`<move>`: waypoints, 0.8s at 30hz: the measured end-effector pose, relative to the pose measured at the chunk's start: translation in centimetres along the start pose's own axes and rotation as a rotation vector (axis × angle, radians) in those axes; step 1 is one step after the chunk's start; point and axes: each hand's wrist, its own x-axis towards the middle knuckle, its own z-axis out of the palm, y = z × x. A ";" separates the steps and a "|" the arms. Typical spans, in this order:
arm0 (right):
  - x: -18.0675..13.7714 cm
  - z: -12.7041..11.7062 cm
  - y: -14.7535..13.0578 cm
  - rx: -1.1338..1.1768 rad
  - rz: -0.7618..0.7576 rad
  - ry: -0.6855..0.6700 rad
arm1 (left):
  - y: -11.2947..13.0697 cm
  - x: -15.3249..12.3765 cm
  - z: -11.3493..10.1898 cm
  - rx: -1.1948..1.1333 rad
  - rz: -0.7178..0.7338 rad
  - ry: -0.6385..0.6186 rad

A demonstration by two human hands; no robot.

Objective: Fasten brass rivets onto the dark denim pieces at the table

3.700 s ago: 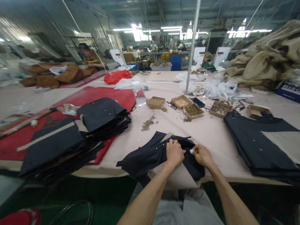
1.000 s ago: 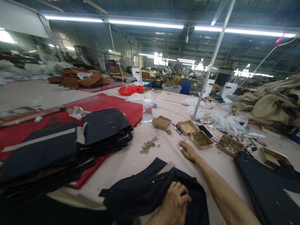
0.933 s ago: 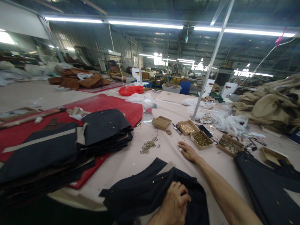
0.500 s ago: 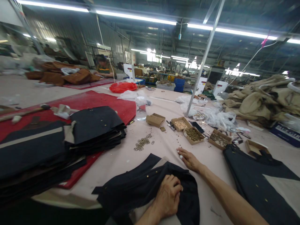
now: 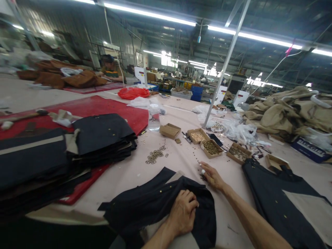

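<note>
My left hand (image 5: 183,211) lies on a dark fabric piece (image 5: 145,204) with a beige panel and small brass studs. Its fingers are curled and closed on the bunched cloth. To the right of the cloth, my right hand (image 5: 212,175) is low over the pinkish tabletop, fingers stretched out and slightly apart, with white wraps on fingertips. A few small dark metal pieces (image 5: 203,177) lie beneath and beside those fingers. Ahead of the hands are open cardboard boxes of small metal fasteners, among them one of bronze-coloured pieces (image 5: 211,147) and one of golden pieces (image 5: 197,136).
Loose metal buckles (image 5: 155,155) lie left of centre. A stack of dark fabric panels (image 5: 103,135) rests on a red board (image 5: 140,121). At right are more dark fabric (image 5: 275,197) and a tan cloth heap (image 5: 285,107). A metal pole (image 5: 224,65) rises behind the boxes.
My right hand has drawn back slightly, and dark metal pieces now show beneath its fingers. My left hand stays on the cloth. The whole view has shifted a little.
</note>
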 end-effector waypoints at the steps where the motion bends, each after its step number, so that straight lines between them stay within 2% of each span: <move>1: 1.3 0.1 0.3 -0.011 0.001 0.022 | 0.0 0.0 0.1 0.007 -0.002 -0.004; 6: 7.7 0.8 0.7 -0.040 0.010 0.056 | 0.3 0.0 0.2 0.036 -0.024 -0.018; 10: 9.5 1.2 0.9 -0.017 0.000 0.055 | 0.6 0.1 0.0 0.053 -0.020 -0.031; 13: 8.0 0.8 1.5 -0.014 0.006 0.037 | 0.8 0.4 -0.1 0.054 -0.021 -0.029; 16: 4.7 -0.3 1.6 0.022 0.007 -0.029 | 0.7 0.7 0.0 0.037 -0.030 -0.018; 20: 0.2 -1.5 -0.1 0.083 -0.024 -0.110 | 0.5 1.1 0.3 0.021 -0.025 0.009; 24: -2.5 -1.8 -1.8 0.128 -0.065 -0.127 | 0.5 1.4 0.3 0.017 -0.011 0.016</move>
